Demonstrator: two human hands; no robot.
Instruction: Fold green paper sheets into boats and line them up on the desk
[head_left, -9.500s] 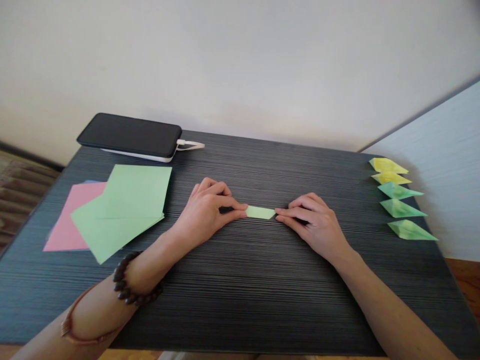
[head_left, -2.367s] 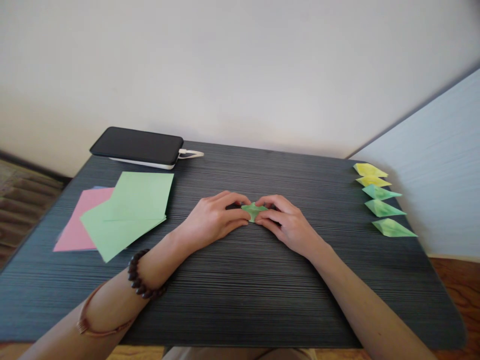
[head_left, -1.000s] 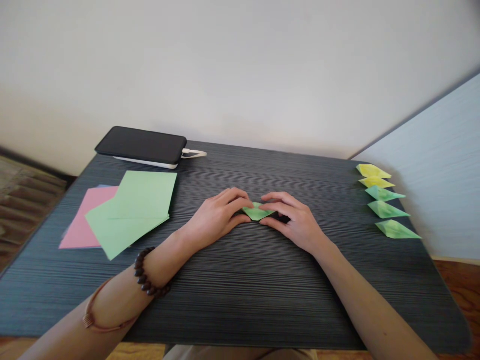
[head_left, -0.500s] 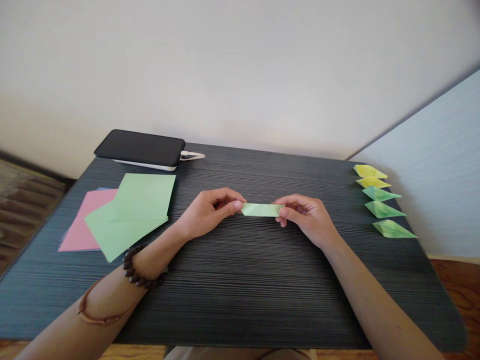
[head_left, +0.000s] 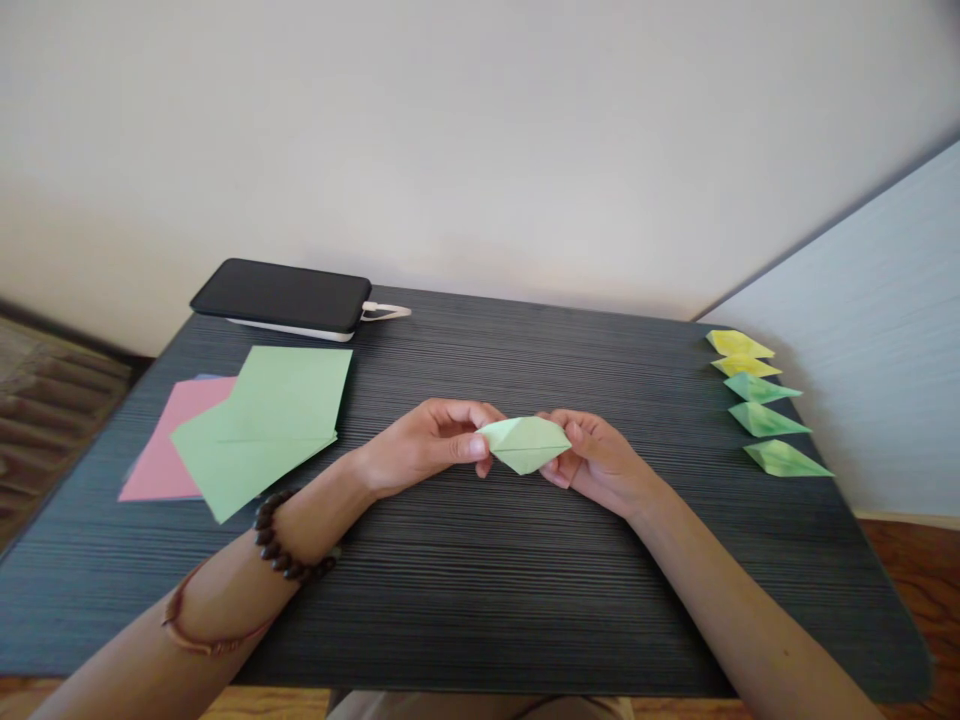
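Observation:
A light green folded paper [head_left: 526, 443] is held between my two hands over the middle of the dark table. It shows several facets, a crease along its length and pointed ends. My left hand [head_left: 427, 445] pinches its left end between thumb and fingers. At the other end, my right hand [head_left: 596, 455] grips the paper, its thumb on the near side and fingers partly hidden behind and below.
Green paper sheets [head_left: 292, 395] overlap pink paper [head_left: 176, 440] on the left. Behind them lies a black phone [head_left: 281, 293] on a white block, with a white cable [head_left: 388, 312]. Several folded yellow pieces [head_left: 739, 345] and green pieces [head_left: 784, 459] line the right of the dark table [head_left: 487, 600].
The green paper has turned from a flat narrow strip into a wider faceted shape with a point toward me. Both hands have shifted slightly nearer to me, still holding its ends.

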